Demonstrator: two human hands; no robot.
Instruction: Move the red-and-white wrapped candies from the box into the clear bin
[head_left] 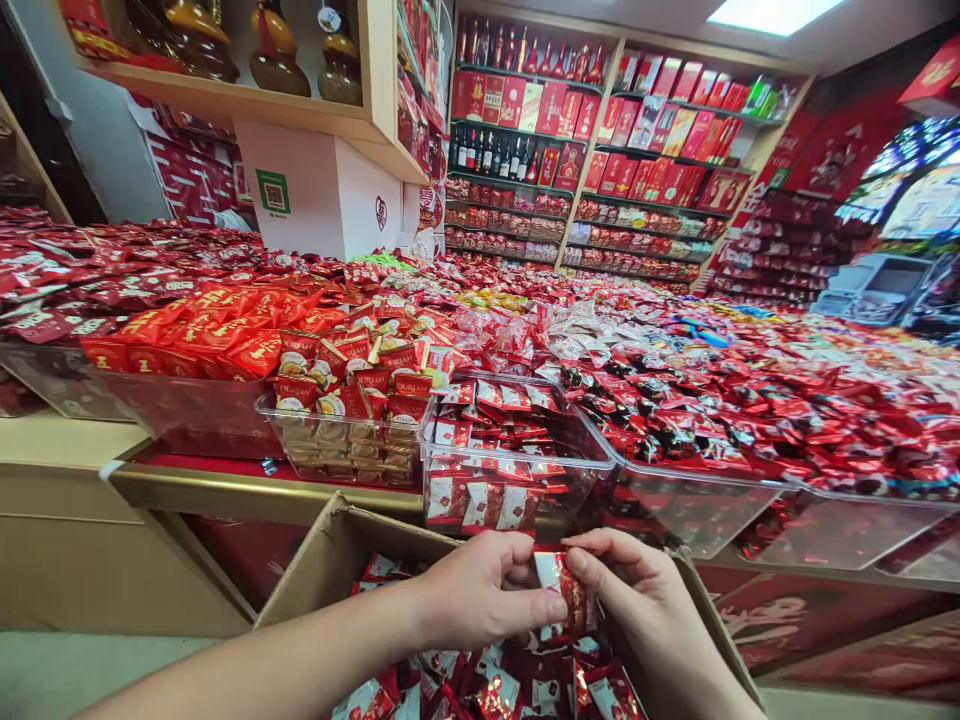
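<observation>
Between my two hands is a small red and white candy packet (564,592), held upright above an open cardboard box (315,555). My left hand (487,590) grips its left side with thumb and fingers. On the right edge, the thumb and fingertips of my right hand (637,585) pinch the same packet. Loose red and white packets (495,680) lie in the box below. Just behind the box, a clear plastic bin (517,462) holds similar packets, with several standing in a row at its front left.
Left of that bin stands a bin of durian candies (352,400), then one with orange-red packets (202,335). Clear bins of red candies (750,420) extend to the right. A gold-edged counter ledge (262,495) runs behind the box. Shelves (592,150) line the back wall.
</observation>
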